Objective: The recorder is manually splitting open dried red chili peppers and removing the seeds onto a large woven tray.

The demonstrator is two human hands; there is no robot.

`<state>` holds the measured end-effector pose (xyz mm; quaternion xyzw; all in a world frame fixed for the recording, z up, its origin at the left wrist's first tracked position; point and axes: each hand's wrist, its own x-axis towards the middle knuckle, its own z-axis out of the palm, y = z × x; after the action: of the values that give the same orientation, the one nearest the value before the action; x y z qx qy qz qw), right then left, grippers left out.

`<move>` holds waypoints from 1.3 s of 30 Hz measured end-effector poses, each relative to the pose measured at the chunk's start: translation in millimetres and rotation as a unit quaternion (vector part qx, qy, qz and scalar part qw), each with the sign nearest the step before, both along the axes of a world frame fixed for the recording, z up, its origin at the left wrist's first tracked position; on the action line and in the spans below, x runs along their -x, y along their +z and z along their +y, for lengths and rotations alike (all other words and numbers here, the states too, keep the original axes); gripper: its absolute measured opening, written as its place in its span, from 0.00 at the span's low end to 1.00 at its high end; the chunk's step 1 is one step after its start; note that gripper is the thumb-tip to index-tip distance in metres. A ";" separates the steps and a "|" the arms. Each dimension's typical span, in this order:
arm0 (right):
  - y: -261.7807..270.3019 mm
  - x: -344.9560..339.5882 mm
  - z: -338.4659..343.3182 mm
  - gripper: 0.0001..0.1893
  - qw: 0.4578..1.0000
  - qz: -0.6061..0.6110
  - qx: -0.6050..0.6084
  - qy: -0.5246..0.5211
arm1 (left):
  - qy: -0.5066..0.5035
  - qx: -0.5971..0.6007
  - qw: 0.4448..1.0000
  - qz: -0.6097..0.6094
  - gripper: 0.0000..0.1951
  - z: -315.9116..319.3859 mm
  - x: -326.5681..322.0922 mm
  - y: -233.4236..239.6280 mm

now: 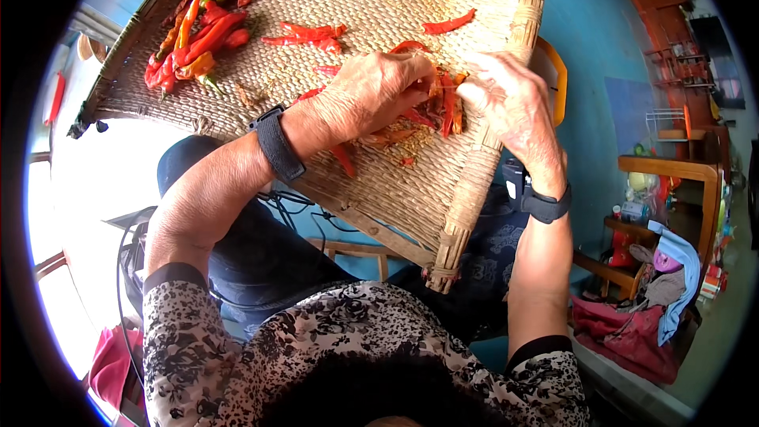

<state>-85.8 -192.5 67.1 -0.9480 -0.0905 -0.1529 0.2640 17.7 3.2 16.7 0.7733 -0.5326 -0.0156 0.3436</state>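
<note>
Over a woven winnowing basket (367,12), my left hand (379,92) is curled with thumb and fingers pinched on what looks like a piece of red chili pepper, mostly hidden by the fingers. My right hand (513,98) is just to the right, thumb facing the left hand; its fingertips are too unclear to tell a grip. A thin strand (443,88) seems to span the gap between them. Below lie torn dried red chili pieces (447,110) and scattered pale yellow seeds (415,145). Whole red and green peppers (207,41) are heaped at the basket's left side.
Split red chilies (311,35) and a single chili (449,22) lie farther up the basket. The basket's bound corner (443,273) rests near my lap. Black cables (284,207) hang beneath it. A wooden chair (670,166) with cloths stands at right.
</note>
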 end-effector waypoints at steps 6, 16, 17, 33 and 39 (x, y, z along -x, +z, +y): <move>-15.9 -3.4 16.0 0.15 0.989 0.118 -0.080 0.042 | -0.039 0.078 0.995 0.047 0.17 1.4 4.6 0.5; -18.7 -0.6 9.9 0.06 0.990 0.095 -0.084 0.059 | -0.063 0.081 0.995 -0.001 0.12 -1.0 4.5 -7.1; -12.8 0.2 8.0 0.06 0.993 0.081 -0.077 0.041 | -0.064 0.081 0.995 -0.001 0.12 -1.5 4.7 -4.9; -7.0 -1.4 -37.5 0.10 0.951 -0.195 0.120 -0.208 | -0.060 -0.107 0.988 -0.090 0.11 11.3 1.1 -18.6; -21.9 3.3 -4.8 0.14 0.983 0.012 0.182 -0.027 | -0.076 -0.098 0.985 -0.119 0.12 10.4 1.4 -23.2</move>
<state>-89.1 -197.3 45.2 -0.9842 -0.0877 -0.1293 0.0835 16.3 13.6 -6.5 0.7568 -0.6229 -0.0012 0.1984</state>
